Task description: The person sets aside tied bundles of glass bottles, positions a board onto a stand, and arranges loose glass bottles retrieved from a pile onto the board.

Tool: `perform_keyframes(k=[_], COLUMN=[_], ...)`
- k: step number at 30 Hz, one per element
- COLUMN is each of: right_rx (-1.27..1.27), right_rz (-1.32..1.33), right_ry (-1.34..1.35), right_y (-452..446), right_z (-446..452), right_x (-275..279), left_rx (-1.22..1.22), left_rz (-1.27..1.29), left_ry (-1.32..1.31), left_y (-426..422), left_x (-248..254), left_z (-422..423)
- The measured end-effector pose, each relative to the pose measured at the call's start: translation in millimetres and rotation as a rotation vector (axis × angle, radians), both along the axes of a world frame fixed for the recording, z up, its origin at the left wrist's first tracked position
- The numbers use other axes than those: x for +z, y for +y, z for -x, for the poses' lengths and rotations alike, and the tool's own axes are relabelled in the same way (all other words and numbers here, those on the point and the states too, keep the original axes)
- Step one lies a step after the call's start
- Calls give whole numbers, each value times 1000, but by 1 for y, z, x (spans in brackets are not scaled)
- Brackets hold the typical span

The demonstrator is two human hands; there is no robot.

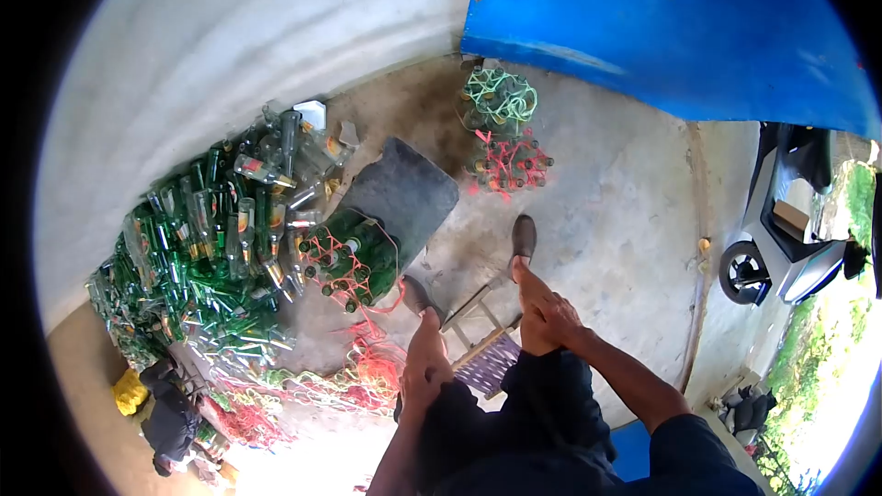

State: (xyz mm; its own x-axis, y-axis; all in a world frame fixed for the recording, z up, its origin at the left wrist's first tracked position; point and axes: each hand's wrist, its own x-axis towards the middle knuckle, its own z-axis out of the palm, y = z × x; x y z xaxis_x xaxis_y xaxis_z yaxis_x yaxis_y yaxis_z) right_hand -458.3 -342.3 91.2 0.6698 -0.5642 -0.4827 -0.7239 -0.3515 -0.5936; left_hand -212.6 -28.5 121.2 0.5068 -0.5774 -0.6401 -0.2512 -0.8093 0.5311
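Observation:
My left hand (pixel 421 387) lies on my left knee and holds nothing. Across my right knee rests my right hand (pixel 554 318), also with nothing in it. Close ahead of my left leg, a bundle of green bottles (pixel 372 253) tied with pink twine (pixel 322 246) is on the edge of a dark slab (pixel 404 188). A loose tail of that twine trails down toward the floor. Beneath and between my legs is a low stool (pixel 491 366) with a woven purple seat.
A big heap of loose glass bottles (pixel 197 248) fills the left side against the wall. Two more tied bundles stand ahead, one in green twine (pixel 501 96), one in pink (pixel 513 163). Tangled twine (pixel 367 377) lies at lower left. A scooter (pixel 795 230) is parked at right.

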Motion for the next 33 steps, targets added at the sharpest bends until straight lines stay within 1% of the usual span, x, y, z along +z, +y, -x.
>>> perform_keyframes(k=[2,4,5,7,9,10,11,12,13,14,16,17,18,20,21,22,23,24,25,27,28,30,32,33], right_rx=[10,18,13,1,29,43,18,23,43,61,80,91,47,-38,-96,-149,-191,-137,-230,-439,-461,-414,-378,-366], right_rz=[-9,4,-69,-141,-167,-185,-129,-81,-78,-68,-2,22,55,47,45,46,76,178,60,-196,-159,-23,-16,-4], right_ry=[-16,35,31,0,41,65,77,87,193,300,391,397,384,426,431,438,426,345,388,486,461,389,329,295], right_y=[-15,-29,-26,-63,-93,-102,-114,-119,-133,-150,-172,-183,-195,-224,-236,-249,-258,-267,-280,-298,-305,-323,-341,-355], right_z=[9,25,42,63,85,97,108,133,145,153,181,199,208,211,211,211,212,222,229,223,214,215,204,197], right_x=[-6,-3,1,-18,-16,-10,-8,-29,-25,-23,-36,-48,-48,-33,-24,-14,-7,-11,-22,-22,-22,-51,-68,-78], left_rx=[54,112,146,205,236,234,232,296,362,427,372,345,356,374,336,346,369,396,424,458,436,408,364,352], left_rz=[-9,-38,-71,22,96,142,205,237,264,297,294,288,305,339,322,375,421,467,487,507,517,541,648,654], left_ry=[64,60,60,34,47,69,86,134,187,241,203,186,212,263,269,318,367,409,402,403,405,396,313,278], left_y=[-15,-28,-26,-81,-113,-134,-159,-177,-191,-205,-222,-227,-233,-242,-248,-255,-265,-276,-289,-317,-333,-367,-407,-434], left_x=[2,-13,-6,22,62,72,73,75,78,77,71,69,63,51,43,33,28,23,16,11,10,12,6,13], left_z=[5,15,28,34,44,41,37,38,42,46,50,52,54,57,55,51,46,40,30,14,4,-19,-44,-59])
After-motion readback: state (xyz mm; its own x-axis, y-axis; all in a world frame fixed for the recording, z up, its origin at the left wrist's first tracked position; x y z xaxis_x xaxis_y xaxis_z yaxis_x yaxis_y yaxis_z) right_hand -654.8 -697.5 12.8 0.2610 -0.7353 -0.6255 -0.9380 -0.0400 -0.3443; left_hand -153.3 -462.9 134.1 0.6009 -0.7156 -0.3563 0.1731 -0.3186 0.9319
